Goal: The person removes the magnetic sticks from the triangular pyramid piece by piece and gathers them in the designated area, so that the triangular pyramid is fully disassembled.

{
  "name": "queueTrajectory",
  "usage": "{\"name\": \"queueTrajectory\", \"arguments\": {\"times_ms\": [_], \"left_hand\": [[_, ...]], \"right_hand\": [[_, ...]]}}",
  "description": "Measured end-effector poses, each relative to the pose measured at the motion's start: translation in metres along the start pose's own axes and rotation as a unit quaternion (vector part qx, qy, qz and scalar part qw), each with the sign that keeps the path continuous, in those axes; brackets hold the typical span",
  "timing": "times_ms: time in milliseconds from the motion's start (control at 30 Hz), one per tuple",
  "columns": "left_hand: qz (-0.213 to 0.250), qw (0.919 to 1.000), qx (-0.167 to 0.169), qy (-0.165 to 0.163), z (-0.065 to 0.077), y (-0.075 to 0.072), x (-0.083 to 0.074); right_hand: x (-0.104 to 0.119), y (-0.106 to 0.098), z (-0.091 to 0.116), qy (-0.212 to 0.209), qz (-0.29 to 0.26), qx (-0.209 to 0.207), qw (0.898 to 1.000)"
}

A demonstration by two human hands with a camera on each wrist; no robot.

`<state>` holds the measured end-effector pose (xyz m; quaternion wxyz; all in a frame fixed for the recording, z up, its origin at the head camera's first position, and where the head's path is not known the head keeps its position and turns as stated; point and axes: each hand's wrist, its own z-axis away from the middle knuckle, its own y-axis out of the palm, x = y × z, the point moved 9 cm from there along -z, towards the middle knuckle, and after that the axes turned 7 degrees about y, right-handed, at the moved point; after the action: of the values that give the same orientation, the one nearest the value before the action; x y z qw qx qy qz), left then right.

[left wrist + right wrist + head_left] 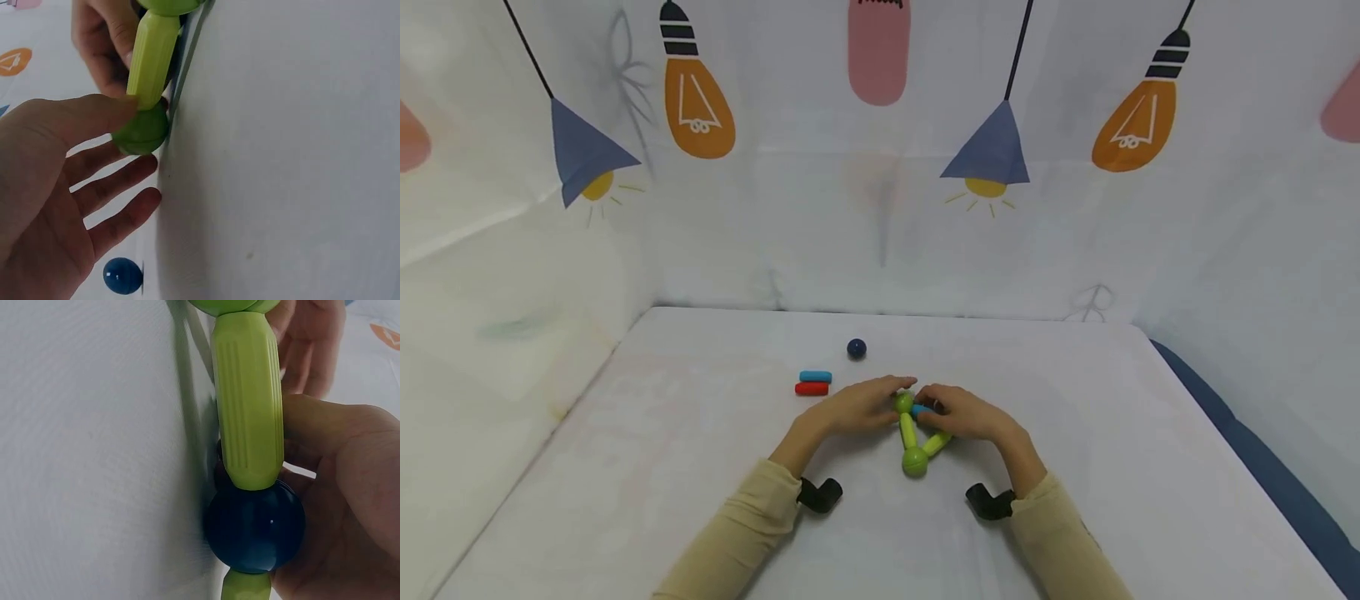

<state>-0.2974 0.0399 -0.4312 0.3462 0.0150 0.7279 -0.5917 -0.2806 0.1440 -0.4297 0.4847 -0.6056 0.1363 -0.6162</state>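
Observation:
A joined toy of sticks and balls lies between the hands. Its near corner is a green ball, with a yellow-green stick running up to a second green ball. My left hand holds that second ball, thumb on the near side, other fingers spread behind. Curled over a light blue stick beside it, my right hand pinches it, covering most of it. In the right wrist view, another yellow-green stick meets a dark blue ball near the palm, with a further yellow-green stick below.
A loose dark blue ball sits farther back on the white table. Left of the hands, a light blue stick and a red stick lie side by side. A printed white curtain hangs behind the table.

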Motion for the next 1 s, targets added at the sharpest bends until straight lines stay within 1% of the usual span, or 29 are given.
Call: {"name": "queueTrajectory", "arguments": {"times_ms": [67, 167, 400, 500, 600, 667, 867, 1000], "left_hand": [[0.001, 1.0, 0.005, 0.004, 0.0, 0.006, 0.0], [0.003, 0.9998, 0.001, 0.021, 0.0, 0.009, -0.003], [0.02, 0.9978, -0.019, 0.061, -0.003, 0.002, -0.007], [0.017, 0.9975, -0.021, 0.065, -0.004, -0.001, -0.007], [0.013, 0.9979, -0.017, 0.06, -0.006, -0.001, -0.006], [0.004, 0.9985, -0.014, 0.052, -0.006, 0.0, -0.005], [-0.033, 0.9992, -0.015, 0.015, 0.0, -0.005, -0.001], [-0.035, 0.9993, -0.009, 0.006, 0.002, -0.007, 0.0]], "right_hand": [[-0.001, 0.004, 0.0, -0.001, -0.002, 0.004, 1.0], [-0.001, 0.008, -0.001, -0.003, -0.004, 0.005, 1.0], [-0.005, 0.002, -0.001, 0.0, 0.001, -0.01, 1.0], [-0.006, 0.0, -0.002, 0.0, 0.002, -0.011, 1.0], [-0.006, 0.0, -0.002, -0.001, -0.002, -0.009, 1.0], [-0.004, -0.001, -0.002, -0.001, 0.005, -0.012, 1.0], [-0.01, -0.011, -0.001, 0.022, 0.026, -0.041, 0.999], [-0.012, -0.013, 0.001, 0.027, 0.026, -0.049, 0.998]]}}
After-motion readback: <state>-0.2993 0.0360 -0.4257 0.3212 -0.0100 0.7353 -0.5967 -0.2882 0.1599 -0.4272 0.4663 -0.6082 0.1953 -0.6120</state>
